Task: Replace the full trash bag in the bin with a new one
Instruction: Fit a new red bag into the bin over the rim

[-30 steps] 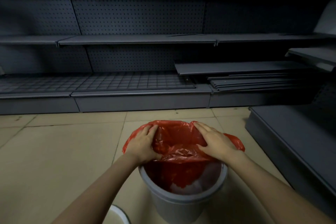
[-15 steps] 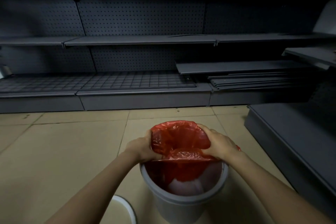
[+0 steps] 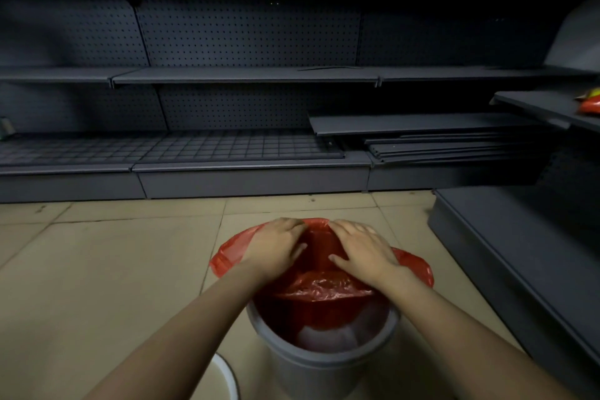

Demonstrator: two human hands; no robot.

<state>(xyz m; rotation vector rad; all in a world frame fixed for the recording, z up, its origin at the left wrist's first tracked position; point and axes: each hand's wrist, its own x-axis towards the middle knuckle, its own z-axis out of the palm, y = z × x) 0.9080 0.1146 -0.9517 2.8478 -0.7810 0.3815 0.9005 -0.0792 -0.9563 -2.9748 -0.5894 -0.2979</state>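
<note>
A grey plastic bin (image 3: 324, 367) stands on the tiled floor in front of me. A red trash bag (image 3: 324, 289) hangs inside it, its mouth draped over the far rim and spilling out to the left and right. My left hand (image 3: 276, 248) grips the bag's edge at the far left of the rim. My right hand (image 3: 363, 252) presses on the bag's edge at the far right, fingers spread over the plastic. Something pale shows at the bin's bottom under the red film.
Dark grey store shelving (image 3: 246, 75) runs along the back, with loose shelf boards (image 3: 438, 140) stacked low right. Another dark shelf unit (image 3: 519, 253) juts in at the right. A white round container (image 3: 224, 380) sits on the floor by the bin's left.
Both hands have moved from squeezing the bunched bag mouth to the bin's far rim, and the bag's edge now spreads wider over both sides.
</note>
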